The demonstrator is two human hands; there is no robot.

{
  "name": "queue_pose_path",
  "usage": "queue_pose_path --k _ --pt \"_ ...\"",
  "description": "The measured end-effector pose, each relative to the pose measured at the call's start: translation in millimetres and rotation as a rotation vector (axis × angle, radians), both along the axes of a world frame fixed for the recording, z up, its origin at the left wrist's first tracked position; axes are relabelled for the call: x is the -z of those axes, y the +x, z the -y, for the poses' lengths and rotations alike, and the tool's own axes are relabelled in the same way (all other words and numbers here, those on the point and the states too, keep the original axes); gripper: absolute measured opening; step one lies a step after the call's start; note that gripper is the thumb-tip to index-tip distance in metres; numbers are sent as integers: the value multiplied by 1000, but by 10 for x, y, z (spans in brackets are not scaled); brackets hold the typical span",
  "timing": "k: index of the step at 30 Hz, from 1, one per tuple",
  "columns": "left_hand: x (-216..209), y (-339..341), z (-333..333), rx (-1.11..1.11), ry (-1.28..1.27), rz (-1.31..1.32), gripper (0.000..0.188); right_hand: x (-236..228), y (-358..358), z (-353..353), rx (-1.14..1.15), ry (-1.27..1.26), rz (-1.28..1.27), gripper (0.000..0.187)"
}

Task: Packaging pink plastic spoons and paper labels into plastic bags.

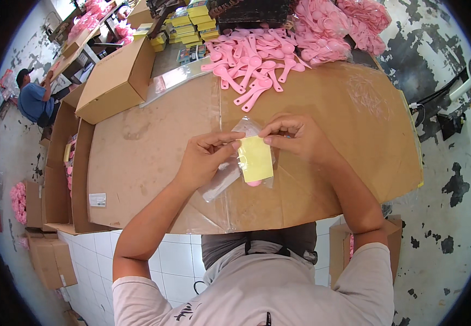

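Over the middle of the cardboard-covered table, I hold a small clear plastic bag (249,125) by its upper part. A yellow card (256,163) is in or against it, and a rounded pink end (253,183) shows below the card. My left hand (205,156) pinches the upper left edge between thumb and fingers. At the upper right corner, my right hand (296,137) pinches in the same way. Several flat clear bags (222,182) lie on the table below and left of the card. Fingers partly cover the bag's mouth.
Loose pink scoops (254,62) are piled at the far middle, with bagged pink scoops (322,27) behind. Yellow packs (192,20) are stacked far left, near a closed carton (117,81). An open carton (56,179) stands at the table's left edge. A co-worker (35,98) sits farther left.
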State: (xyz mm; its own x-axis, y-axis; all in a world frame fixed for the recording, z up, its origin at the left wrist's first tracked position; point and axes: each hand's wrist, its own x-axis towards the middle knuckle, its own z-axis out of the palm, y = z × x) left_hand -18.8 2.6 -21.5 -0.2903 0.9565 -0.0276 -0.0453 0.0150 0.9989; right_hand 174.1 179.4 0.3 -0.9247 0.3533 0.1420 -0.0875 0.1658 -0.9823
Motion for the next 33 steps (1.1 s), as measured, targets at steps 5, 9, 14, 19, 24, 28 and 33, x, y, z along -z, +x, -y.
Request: queue_pose_path --k 5,9,14,19,24,28,33 --pt "-19 13 -10 -7 -27 59 27 52 10 -36 -17 -112 57 27" --pt "12 -13 -5 -13 -8 51 26 -3 9 -17 -118 -48 70 42" --pt "-110 94 -29 -64 72 141 31 -5 35 1 -154 -81 105 45" --pt "-84 72 14 0 193 59 33 -57 18 39 -124 -117 88 45" --pt "-371 -324 481 -122 -25 -88 27 -145 112 -145 80 289 99 36" --pt "-350 -1184 1056 -659 433 -14 39 -69 235 -346 194 446 180 36" --pt "-500 -1242 1052 -804 562 64 44 -80 365 -541 222 975 215 40"
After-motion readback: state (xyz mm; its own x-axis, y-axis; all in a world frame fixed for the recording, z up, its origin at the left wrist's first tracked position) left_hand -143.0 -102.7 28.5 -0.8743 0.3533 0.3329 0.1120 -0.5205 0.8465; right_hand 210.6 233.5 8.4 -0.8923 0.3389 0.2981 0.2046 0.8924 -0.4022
